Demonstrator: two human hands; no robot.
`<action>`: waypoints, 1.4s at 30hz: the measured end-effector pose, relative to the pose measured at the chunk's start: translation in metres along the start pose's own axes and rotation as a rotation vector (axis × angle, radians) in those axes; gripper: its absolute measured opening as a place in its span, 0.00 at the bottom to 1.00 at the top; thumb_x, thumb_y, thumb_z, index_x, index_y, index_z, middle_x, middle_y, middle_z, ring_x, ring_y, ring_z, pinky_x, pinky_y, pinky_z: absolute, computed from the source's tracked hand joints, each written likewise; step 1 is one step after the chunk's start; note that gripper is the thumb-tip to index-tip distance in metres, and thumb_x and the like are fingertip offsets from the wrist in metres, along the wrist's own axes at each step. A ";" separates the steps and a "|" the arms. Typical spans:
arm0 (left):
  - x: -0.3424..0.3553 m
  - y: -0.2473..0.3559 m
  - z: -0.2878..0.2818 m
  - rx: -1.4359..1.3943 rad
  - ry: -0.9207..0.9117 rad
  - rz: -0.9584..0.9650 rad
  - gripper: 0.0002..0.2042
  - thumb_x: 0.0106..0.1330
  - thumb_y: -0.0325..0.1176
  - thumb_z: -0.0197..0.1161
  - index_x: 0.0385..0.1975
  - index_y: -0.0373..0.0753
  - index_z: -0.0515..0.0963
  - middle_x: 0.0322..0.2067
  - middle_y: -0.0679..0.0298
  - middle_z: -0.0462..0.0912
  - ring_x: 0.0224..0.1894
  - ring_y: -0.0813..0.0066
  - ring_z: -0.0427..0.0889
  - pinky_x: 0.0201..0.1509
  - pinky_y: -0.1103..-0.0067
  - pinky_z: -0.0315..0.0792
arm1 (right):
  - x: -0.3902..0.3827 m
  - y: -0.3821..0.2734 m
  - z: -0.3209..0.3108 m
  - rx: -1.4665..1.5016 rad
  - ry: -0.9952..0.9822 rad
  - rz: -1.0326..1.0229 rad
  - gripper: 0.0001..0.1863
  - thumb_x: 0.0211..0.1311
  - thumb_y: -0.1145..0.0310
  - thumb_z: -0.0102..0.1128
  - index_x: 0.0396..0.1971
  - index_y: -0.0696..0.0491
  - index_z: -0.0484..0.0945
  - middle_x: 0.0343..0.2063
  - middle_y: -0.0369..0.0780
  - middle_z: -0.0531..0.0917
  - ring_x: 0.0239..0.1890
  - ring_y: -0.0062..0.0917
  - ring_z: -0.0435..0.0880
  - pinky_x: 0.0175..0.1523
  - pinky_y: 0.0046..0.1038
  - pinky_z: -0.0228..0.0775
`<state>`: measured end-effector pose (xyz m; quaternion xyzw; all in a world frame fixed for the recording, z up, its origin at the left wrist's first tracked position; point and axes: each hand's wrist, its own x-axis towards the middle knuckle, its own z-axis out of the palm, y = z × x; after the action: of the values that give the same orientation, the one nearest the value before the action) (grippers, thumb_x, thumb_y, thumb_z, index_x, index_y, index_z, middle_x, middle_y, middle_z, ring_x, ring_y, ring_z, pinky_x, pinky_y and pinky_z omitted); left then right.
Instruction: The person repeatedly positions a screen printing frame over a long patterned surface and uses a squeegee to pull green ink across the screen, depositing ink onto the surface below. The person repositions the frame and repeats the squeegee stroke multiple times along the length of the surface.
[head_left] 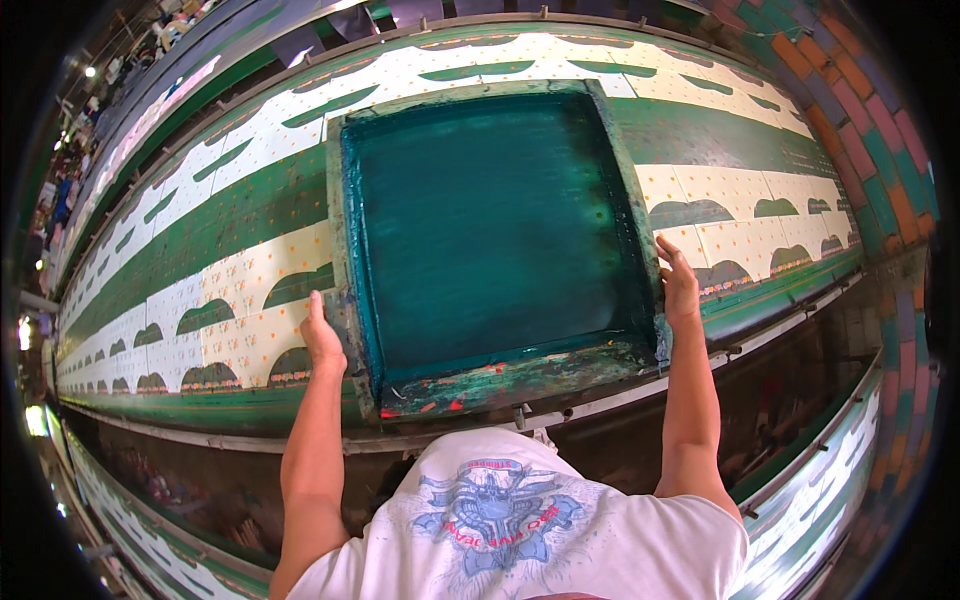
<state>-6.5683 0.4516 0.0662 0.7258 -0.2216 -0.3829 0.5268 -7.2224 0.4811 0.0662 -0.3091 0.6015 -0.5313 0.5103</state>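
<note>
A large screen-printing frame (632, 190) lies across the long printing table in front of me. Its mesh (490, 230) is coated dark teal, and the wooden rim is stained with ink, with red smears along the near edge. My left hand (325, 338) grips the left side of the frame, thumb up and the other fingers mostly hidden. At the right side, my right hand (681, 285) holds the frame's edge with its fingers bent toward the wood. Cream fabric pieces (235, 275) with small orange dots and dark curved cut-out shapes lie in rows beneath and beside the frame.
A metal rail (270, 440) with small stops runs along the table's near edge. Another long table (810, 520) with similar pieces stands at the lower right behind me. Coloured brick-like paving (870, 150) borders the right end. Further tables (190, 70) stand beyond.
</note>
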 end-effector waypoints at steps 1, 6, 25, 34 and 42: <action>-0.005 -0.002 0.007 0.031 0.026 -0.016 0.31 0.81 0.59 0.64 0.56 0.29 0.87 0.52 0.61 0.88 0.53 0.72 0.82 0.64 0.71 0.74 | 0.004 0.000 -0.008 -0.023 0.003 -0.018 0.43 0.77 0.35 0.55 0.78 0.53 0.75 0.74 0.46 0.78 0.64 0.34 0.79 0.69 0.36 0.67; -0.029 -0.011 0.034 -0.006 -0.064 0.002 0.31 0.82 0.57 0.62 0.61 0.28 0.85 0.56 0.58 0.87 0.57 0.68 0.81 0.67 0.70 0.72 | 0.015 0.006 -0.047 -0.063 -0.004 -0.030 0.45 0.76 0.33 0.54 0.79 0.53 0.74 0.76 0.46 0.76 0.72 0.35 0.75 0.74 0.39 0.59; -0.027 -0.038 0.050 0.291 -0.012 0.062 0.35 0.82 0.62 0.59 0.43 0.26 0.88 0.36 0.55 0.88 0.41 0.64 0.80 0.53 0.64 0.74 | -0.164 -0.002 0.091 -1.125 -0.693 -0.680 0.28 0.57 0.64 0.81 0.60 0.48 0.88 0.61 0.44 0.86 0.67 0.44 0.82 0.69 0.48 0.75; -0.031 -0.031 0.058 0.648 -0.036 0.060 0.47 0.82 0.73 0.40 0.30 0.27 0.83 0.34 0.37 0.87 0.42 0.36 0.87 0.51 0.48 0.74 | -0.156 0.005 0.122 -1.269 -0.647 -0.793 0.27 0.58 0.73 0.73 0.60 0.50 0.87 0.54 0.41 0.89 0.57 0.39 0.88 0.63 0.44 0.77; -0.040 -0.024 0.061 0.674 -0.032 0.169 0.47 0.82 0.73 0.38 0.31 0.28 0.84 0.37 0.38 0.89 0.45 0.32 0.87 0.51 0.46 0.76 | -0.131 -0.032 0.180 -1.545 -0.778 -0.318 0.22 0.66 0.74 0.68 0.60 0.43 0.88 0.51 0.40 0.91 0.56 0.44 0.90 0.60 0.47 0.82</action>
<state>-6.6426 0.4521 0.0474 0.8318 -0.4033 -0.2545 0.2839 -7.0207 0.5347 0.1492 -0.8071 0.5262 0.1027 0.2472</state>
